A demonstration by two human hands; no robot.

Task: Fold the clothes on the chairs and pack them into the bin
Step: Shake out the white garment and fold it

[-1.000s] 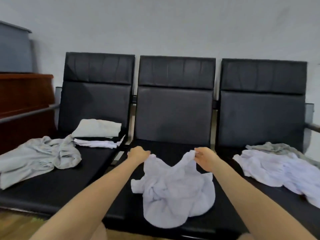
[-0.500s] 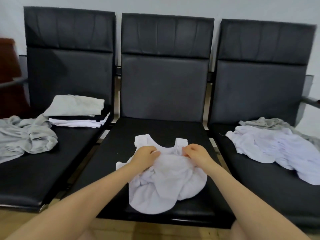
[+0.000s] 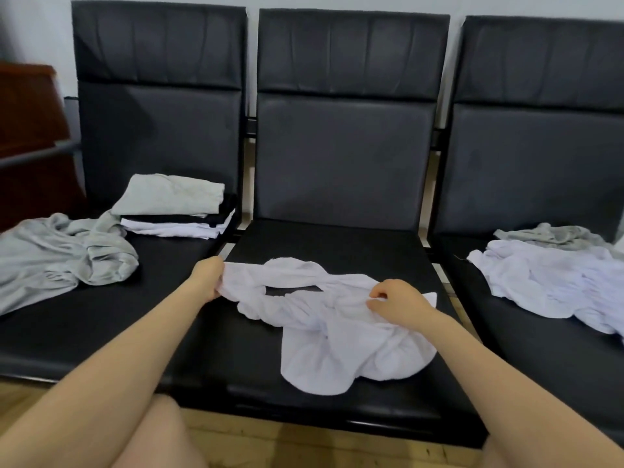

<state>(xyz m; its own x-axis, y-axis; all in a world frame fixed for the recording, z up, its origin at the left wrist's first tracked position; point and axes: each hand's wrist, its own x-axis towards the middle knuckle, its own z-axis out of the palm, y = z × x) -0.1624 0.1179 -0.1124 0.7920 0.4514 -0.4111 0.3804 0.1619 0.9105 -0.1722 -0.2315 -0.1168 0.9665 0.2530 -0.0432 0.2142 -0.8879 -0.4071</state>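
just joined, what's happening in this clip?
A person is sorting laundry on a row of three black padded chairs. Both hands grip a crumpled white sleeveless top on the middle seat: the left hand holds its left edge, the right hand pinches the bunched fabric. A folded stack of grey, black and white clothes sits on the left seat beside a loose grey garment. Unfolded white and grey clothes wait on the right seat.
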